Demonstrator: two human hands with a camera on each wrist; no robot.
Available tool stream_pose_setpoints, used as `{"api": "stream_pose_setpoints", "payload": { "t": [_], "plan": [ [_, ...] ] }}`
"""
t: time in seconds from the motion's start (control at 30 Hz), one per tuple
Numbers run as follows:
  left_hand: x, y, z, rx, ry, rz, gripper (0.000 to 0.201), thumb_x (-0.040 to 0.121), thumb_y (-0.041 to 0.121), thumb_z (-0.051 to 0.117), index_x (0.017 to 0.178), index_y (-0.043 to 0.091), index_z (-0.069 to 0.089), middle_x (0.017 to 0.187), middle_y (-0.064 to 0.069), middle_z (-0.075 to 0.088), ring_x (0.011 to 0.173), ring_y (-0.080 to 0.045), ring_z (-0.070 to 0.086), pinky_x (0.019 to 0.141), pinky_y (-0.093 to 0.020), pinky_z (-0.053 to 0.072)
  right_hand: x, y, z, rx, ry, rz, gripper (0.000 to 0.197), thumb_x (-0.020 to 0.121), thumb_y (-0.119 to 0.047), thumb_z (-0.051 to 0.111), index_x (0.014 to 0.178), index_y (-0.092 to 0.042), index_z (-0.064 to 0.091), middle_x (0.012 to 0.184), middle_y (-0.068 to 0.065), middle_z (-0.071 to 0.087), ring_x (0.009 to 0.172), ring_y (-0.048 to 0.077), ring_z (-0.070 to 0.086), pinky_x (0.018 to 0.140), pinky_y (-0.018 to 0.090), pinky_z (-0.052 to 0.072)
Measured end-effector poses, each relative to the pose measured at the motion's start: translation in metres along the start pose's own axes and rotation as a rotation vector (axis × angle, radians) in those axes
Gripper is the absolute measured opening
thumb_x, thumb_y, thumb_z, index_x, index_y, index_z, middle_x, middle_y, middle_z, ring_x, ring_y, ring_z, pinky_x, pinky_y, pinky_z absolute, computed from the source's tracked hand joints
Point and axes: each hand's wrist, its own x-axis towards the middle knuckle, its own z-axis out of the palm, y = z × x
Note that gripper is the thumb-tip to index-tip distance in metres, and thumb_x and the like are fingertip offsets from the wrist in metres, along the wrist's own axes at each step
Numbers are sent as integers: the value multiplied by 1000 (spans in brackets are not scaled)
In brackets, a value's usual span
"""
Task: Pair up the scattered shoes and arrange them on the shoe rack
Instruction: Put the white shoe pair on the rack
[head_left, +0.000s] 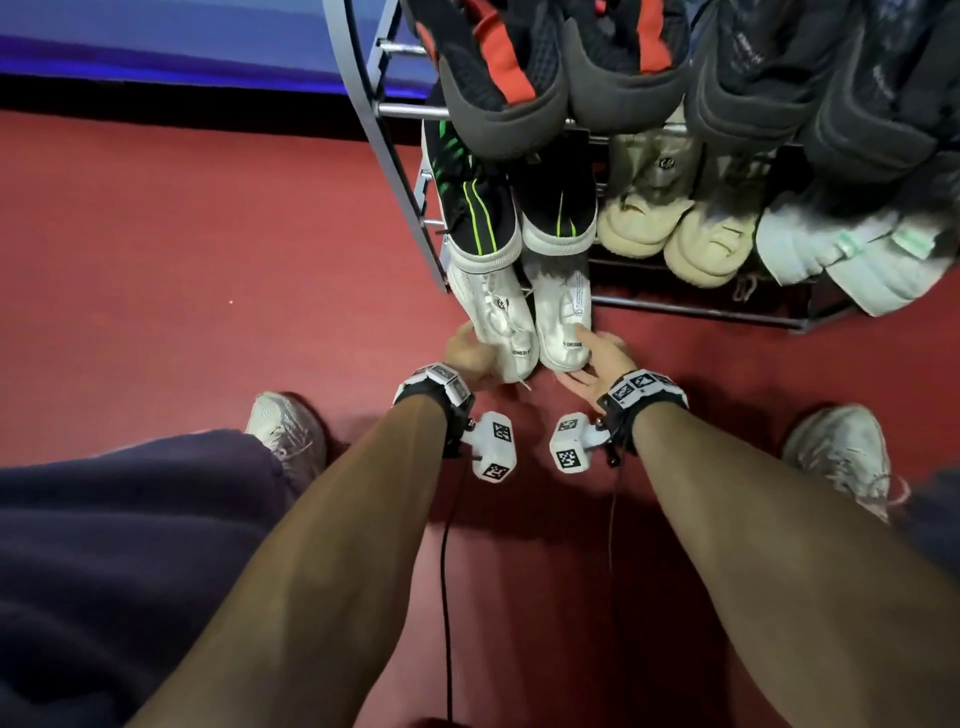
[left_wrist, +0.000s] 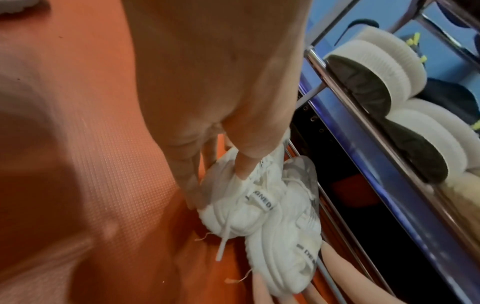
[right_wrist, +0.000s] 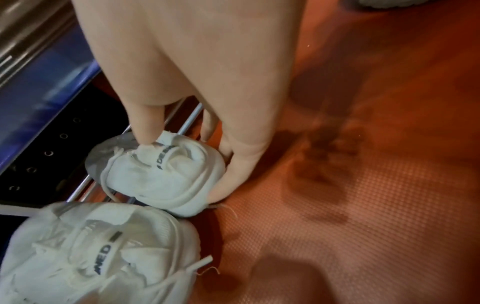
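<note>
The red floor (head_left: 208, 260) is the biggest thing. On it, far and to the right, stands the metal shoe rack (head_left: 384, 156), full of pairs of shoes. Two white shoes sit side by side at its lowest rail, heels toward the person. The left hand (head_left: 470, 353) grips the left white shoe (head_left: 498, 317) at its heel, thumb on top, fingers curled around the side. The right hand (head_left: 597, 364) pinches the right white shoe (head_left: 561, 317) the same way.
</note>
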Motion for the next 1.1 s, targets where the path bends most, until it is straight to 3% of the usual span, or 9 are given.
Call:
{"api": "stream_pose_setpoints", "payload": {
  "t": [0.07,0.2,0.37,0.53,0.67,0.8,0.87,0.93,1.1],
  "plan": [
    [1,-2,6,-12,-16,5,54,85,-19,58,126,16,54,105,-17,67,90,-37,68,73,-48,60,3,3,-2,32,52,-83,40,90,-23,72,127,-15,59,125,12,67,106,24,68,77,37,61],
    [2,2,19,-31,-22,48,68,79,-24,49,132,18,57,92,-12,72,91,-48,71,79,-67,56,9,-11,-3,80,136,-202,27,89,-3,66,105,-24,67,114,8,71,106,24,69,70,32,60],
    [9,22,26,-50,-31,186,58,89,-12,48,142,11,47,117,-25,69,87,-39,72,71,-48,63,17,-41,10,38,136,-282,18,94,-8,64,99,-25,64,115,7,69,108,23,67,77,33,59],
    [15,27,37,-129,151,258,63,76,12,57,138,1,52,123,-14,68,104,-23,66,100,-33,52,25,-53,39,118,97,-320,27,90,1,61,110,-18,60,109,3,70,105,23,68,80,36,59],
    [20,22,29,-99,102,237,68,70,11,65,138,8,57,114,-5,70,96,-20,65,75,-21,52,31,-42,50,16,57,-258,42,89,-4,62,129,-19,59,116,-1,65,113,20,60,83,32,56],
    [41,9,21,-94,62,269,68,70,29,71,135,12,60,119,-15,72,94,-31,70,77,-37,52,33,-39,43,-15,21,-263,38,94,1,57,125,-21,61,112,0,66,121,24,59,101,34,48],
    [76,-11,20,-81,71,273,76,68,40,74,138,14,58,127,-15,69,114,-40,66,97,-53,54,29,-44,40,19,21,-269,41,94,0,59,131,-16,59,119,7,66,123,26,59,103,31,48],
    [85,-14,17,-96,69,290,80,67,33,73,142,13,55,134,-10,66,124,-34,63,105,-57,49,27,-47,39,33,9,-268,40,94,-2,61,131,-14,59,108,3,67,121,25,60,105,32,48],
    [38,21,16,-39,37,352,70,81,-6,71,145,13,53,135,1,66,122,-11,61,103,-28,52,30,-47,45,-3,73,-342,32,92,1,59,119,-14,66,101,5,71,110,25,67,102,38,51]
  ]
}}
